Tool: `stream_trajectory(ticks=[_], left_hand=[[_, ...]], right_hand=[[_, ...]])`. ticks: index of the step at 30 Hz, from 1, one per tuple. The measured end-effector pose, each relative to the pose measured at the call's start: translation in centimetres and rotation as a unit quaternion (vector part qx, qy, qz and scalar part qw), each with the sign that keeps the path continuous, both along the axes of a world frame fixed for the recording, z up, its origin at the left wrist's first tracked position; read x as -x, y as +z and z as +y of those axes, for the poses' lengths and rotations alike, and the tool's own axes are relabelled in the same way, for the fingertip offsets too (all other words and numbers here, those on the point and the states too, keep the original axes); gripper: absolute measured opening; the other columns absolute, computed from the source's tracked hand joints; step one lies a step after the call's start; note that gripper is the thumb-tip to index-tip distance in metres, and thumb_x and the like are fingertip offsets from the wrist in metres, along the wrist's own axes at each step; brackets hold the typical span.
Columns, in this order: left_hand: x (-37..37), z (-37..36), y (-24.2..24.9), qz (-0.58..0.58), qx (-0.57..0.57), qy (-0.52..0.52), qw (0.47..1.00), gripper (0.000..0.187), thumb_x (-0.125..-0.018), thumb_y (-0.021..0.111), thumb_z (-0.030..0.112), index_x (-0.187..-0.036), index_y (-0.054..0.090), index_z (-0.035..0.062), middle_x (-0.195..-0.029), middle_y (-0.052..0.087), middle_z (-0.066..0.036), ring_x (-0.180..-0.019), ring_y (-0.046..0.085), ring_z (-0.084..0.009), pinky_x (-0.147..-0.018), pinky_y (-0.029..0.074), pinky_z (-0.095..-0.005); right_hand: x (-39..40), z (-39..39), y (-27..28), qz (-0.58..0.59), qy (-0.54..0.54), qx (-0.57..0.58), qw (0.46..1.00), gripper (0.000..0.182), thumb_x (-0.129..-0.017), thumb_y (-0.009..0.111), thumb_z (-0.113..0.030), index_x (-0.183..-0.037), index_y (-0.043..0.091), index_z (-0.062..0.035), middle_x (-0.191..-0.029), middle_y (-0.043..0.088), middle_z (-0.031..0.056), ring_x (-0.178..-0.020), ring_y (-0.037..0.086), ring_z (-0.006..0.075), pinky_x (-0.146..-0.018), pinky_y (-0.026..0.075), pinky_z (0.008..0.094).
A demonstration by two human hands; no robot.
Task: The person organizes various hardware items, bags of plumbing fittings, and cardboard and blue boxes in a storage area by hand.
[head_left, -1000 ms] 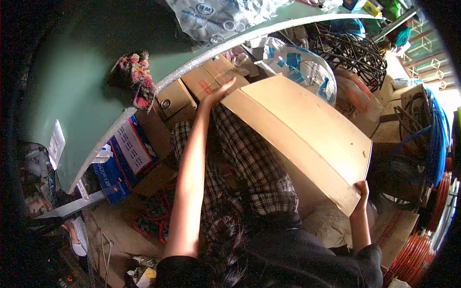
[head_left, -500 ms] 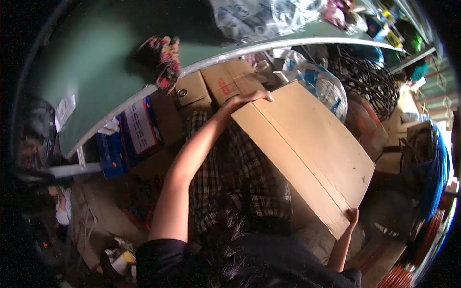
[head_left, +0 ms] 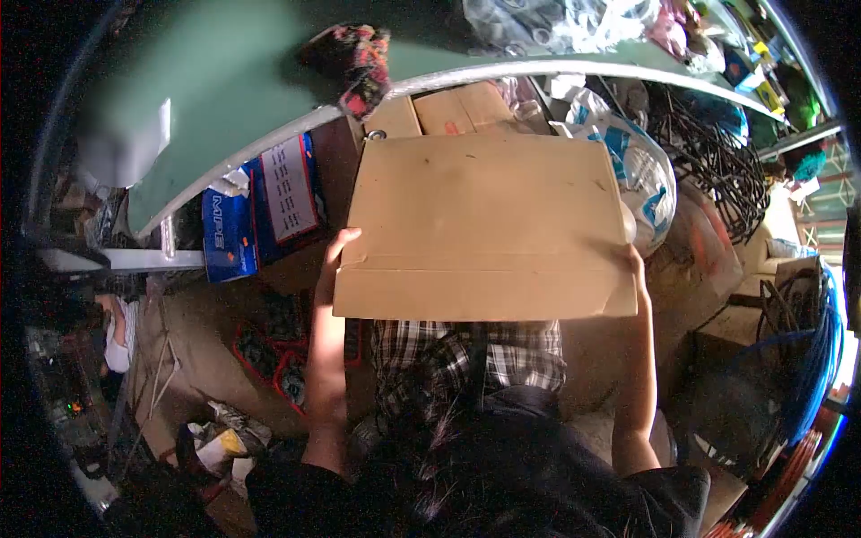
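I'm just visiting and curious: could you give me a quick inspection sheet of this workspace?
Surface: green tabletop, a colourful cloth at its edge.
Job's things: flat cardboard box, held level.
Clutter: blue carton and brown boxes under the table; plastic bags.
Hands: left hand and right hand grip the box's opposite ends.
Cables: black coil, blue coil.
Surroundings: crowded storeroom floor.
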State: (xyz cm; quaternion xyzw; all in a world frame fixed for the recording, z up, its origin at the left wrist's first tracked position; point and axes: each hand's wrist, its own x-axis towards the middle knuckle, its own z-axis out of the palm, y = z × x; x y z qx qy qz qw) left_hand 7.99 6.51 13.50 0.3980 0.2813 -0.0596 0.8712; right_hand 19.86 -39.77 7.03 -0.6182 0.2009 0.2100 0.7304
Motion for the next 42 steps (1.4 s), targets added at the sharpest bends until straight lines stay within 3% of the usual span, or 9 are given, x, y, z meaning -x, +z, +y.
stream_trajectory(ticks=[8, 11, 14, 23, 27, 30, 33, 38, 42], left_hand=[[3.4, 3.9, 0.6, 0.010, -0.164, -0.011, 0.986, 0.053, -0.073, 0.057, 0.023, -0.122, 0.045, 0.0053, -0.115, 0.052, -0.008, -0.105, 0.049, -0.0187, -0.091, 0.038, -0.0323], [4.4, 4.4, -0.6, 0.038, -0.181, 0.022, 0.982, 0.055, -0.072, 0.058, 0.023, -0.123, 0.044, 0.0054, -0.116, 0.051, -0.008, -0.108, 0.048, -0.0193, -0.091, 0.038, -0.0332], [5.3, 5.8, -3.0, 0.038, -0.159, 0.012, 0.987, 0.059, -0.072, 0.060, 0.026, -0.125, 0.043, 0.0059, -0.118, 0.051, -0.008, -0.110, 0.047, -0.0192, -0.091, 0.038, -0.0341], [6.7, 3.1, -2.3, -0.061, -0.277, 0.013, 0.959, 0.051, -0.075, 0.060, 0.038, -0.117, 0.051, 0.0099, -0.119, 0.049, -0.008, -0.113, 0.043, -0.0183, -0.094, 0.033, -0.0384], [7.8, 5.4, -7.3, -0.237, -0.359, -0.058, 0.901, 0.049, -0.079, 0.055, 0.039, -0.118, 0.051, 0.0095, -0.121, 0.048, -0.010, -0.116, 0.041, -0.0211, -0.098, 0.030, -0.0417], [7.8, 5.7, -6.9, -0.283, -0.395, -0.052, 0.872, 0.045, -0.078, 0.056, 0.034, -0.115, 0.052, 0.0086, -0.116, 0.051, -0.007, -0.111, 0.045, -0.0195, -0.093, 0.035, -0.0404], [5.8, 3.9, -1.5, 0.060, -0.173, -0.011, 0.983, 0.053, -0.071, 0.059, 0.033, -0.118, 0.050, 0.0098, -0.114, 0.051, -0.008, -0.106, 0.048, -0.0183, -0.086, 0.041, -0.0372], [3.3, 3.9, -1.9, 0.030, -0.148, -0.028, 0.988, 0.047, -0.074, 0.057, 0.031, -0.113, 0.051, 0.0054, -0.108, 0.055, -0.009, -0.098, 0.054, -0.0189, -0.081, 0.043, -0.0334], [3.0, 3.1, -2.1, 0.022, -0.123, -0.027, 0.992, 0.043, -0.075, 0.057, 0.032, -0.107, 0.053, 0.0026, -0.096, 0.058, -0.007, -0.090, 0.055, -0.0181, -0.078, 0.043, -0.0307]], right_hand=[[-5.0, 0.6, -4.6, -0.036, 0.207, -0.015, 0.978, 0.048, -0.081, 0.054, -0.042, -0.111, 0.052, -0.0047, -0.110, 0.055, 0.0085, -0.094, 0.054, 0.0222, -0.080, 0.044, 0.0359], [-7.6, 8.2, 4.4, -0.384, 0.083, 0.610, 0.689, 0.049, -0.072, 0.066, -0.026, -0.109, 0.051, 0.0022, -0.099, 0.056, 0.0223, -0.083, 0.057, 0.0330, -0.072, 0.045, 0.0405], [-8.1, 24.6, 15.7, -0.516, 0.127, 0.276, 0.801, 0.052, -0.073, 0.065, -0.022, -0.119, 0.047, -0.0052, -0.118, 0.048, 0.0193, -0.107, 0.047, 0.0346, -0.092, 0.036, 0.0416], [-10.6, 49.7, 12.6, -0.645, 0.295, 0.535, 0.459, 0.019, -0.073, 0.053, -0.018, -0.087, 0.062, -0.0096, -0.094, 0.054, 0.0119, -0.089, 0.050, 0.0269, -0.069, 0.038, 0.0401], [2.5, 40.3, 11.2, -0.739, 0.457, 0.205, 0.451, 0.034, -0.073, 0.047, -0.016, -0.101, 0.056, 0.0001, -0.110, 0.049, 0.0223, -0.109, 0.044, 0.0360, -0.093, 0.036, 0.0410], [-2.5, 30.9, 10.1, -0.322, 0.475, 0.460, 0.678, 0.037, -0.079, 0.050, -0.022, -0.112, 0.051, -0.0053, -0.130, 0.034, 0.0120, -0.109, 0.046, 0.0279, -0.085, 0.043, 0.0413], [-15.4, 11.1, 0.2, -0.361, 0.247, 0.666, 0.603, 0.025, -0.074, 0.057, -0.028, -0.078, 0.061, -0.0031, -0.064, 0.060, 0.0122, -0.056, 0.059, 0.0280, -0.055, 0.051, 0.0360], [-13.0, 1.1, 12.3, -0.084, 0.074, 0.754, 0.647, 0.037, -0.074, 0.048, -0.030, -0.104, 0.060, -0.0117, -0.102, 0.059, 0.0186, -0.099, 0.055, 0.0325, -0.084, 0.044, 0.0409], [-6.9, 16.3, 15.7, -0.506, 0.091, 0.532, 0.673, 0.033, -0.079, 0.051, -0.010, -0.111, 0.056, -0.0116, -0.088, 0.062, 0.0186, -0.078, 0.060, 0.0325, -0.068, 0.049, 0.0371]])
